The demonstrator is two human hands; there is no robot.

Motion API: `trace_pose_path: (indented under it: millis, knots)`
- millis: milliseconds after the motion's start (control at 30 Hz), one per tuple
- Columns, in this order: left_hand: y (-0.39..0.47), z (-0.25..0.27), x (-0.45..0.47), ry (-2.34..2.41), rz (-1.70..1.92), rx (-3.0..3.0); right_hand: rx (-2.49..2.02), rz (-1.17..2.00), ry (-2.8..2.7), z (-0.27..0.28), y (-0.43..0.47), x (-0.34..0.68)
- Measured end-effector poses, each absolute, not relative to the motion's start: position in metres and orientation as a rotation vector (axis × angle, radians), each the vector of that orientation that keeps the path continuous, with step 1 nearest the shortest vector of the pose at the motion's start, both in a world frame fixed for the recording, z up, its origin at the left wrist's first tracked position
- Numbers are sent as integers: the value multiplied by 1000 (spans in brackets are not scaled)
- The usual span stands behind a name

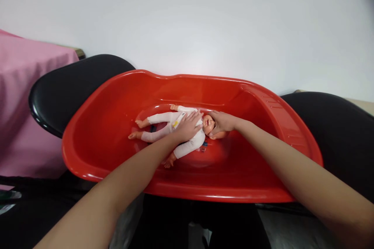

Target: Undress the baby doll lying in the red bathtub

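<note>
A baby doll (pixel 163 122) in a white suit lies on its back in the bottom of a red plastic baby tub (pixel 96 132), head to the right, legs to the left. My left hand (pixel 189 126) rests flat on the doll's chest, fingers spread. My right hand (pixel 222 122) cups the doll's head from the right side. One of the doll's arms sticks out toward me below my left wrist.
The tub sits across two black rounded seats or stools (pixel 67 89) (pixel 336 132). A pink cloth (pixel 26 97) covers something at the left. A plain white wall (pixel 204 19) stands close behind the tub.
</note>
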State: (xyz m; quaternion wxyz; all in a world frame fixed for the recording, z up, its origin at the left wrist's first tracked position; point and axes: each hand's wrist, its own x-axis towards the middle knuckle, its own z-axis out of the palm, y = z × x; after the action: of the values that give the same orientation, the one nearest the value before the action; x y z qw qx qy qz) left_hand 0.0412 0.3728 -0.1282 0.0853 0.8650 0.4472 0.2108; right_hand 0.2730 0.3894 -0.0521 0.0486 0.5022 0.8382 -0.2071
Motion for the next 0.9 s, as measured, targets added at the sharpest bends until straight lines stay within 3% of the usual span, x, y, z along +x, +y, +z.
trace_pose_path:
  millis: [133,400,633,900]
  knots:
    - [362,-145,44,1387,575,2712,1511,-622,2573,-49,386,272]
    - [390,-155,7,1879,705,2332,1496,-564,2598,-53,387,269]
    - [409,-160,-50,2060,585,2193,1515,-601,2609,-65,394,275]
    - [413,-135,-63,2227,718,1865,1556,-658,2587,-64,394,273]
